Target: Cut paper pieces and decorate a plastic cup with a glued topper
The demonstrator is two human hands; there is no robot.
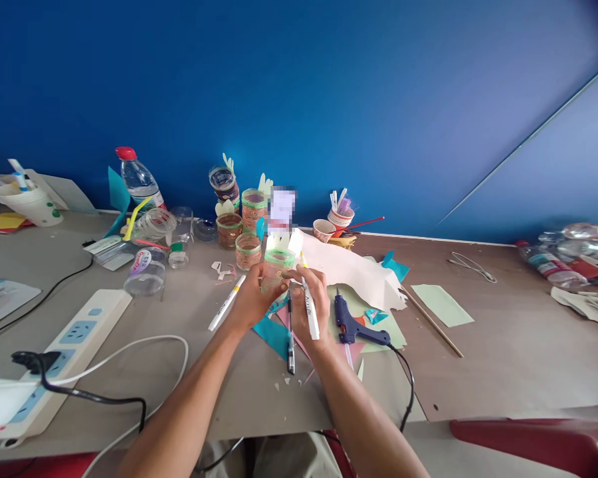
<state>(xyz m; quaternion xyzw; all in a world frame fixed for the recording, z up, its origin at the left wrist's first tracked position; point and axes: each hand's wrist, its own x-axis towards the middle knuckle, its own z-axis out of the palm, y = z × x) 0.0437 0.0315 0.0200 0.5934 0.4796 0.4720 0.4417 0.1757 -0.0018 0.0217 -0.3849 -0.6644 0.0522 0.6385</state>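
Observation:
My left hand is wrapped round a small clear jar with a green rim. White cut-outs rise at the jar's back. In my right hand is a white acrylic marker with a yellow upper part, held close against the jar's right side. My fingers hide part of the jar's wall. A second white marker lies left of my left hand. Under my hands are a black pen and teal paper. Decorated jars stand just behind.
A blue glue gun lies right of my hands, its cord running off the front edge. White paper spreads behind it. A power strip with cables is at left. A red-capped water bottle stands near the blue wall.

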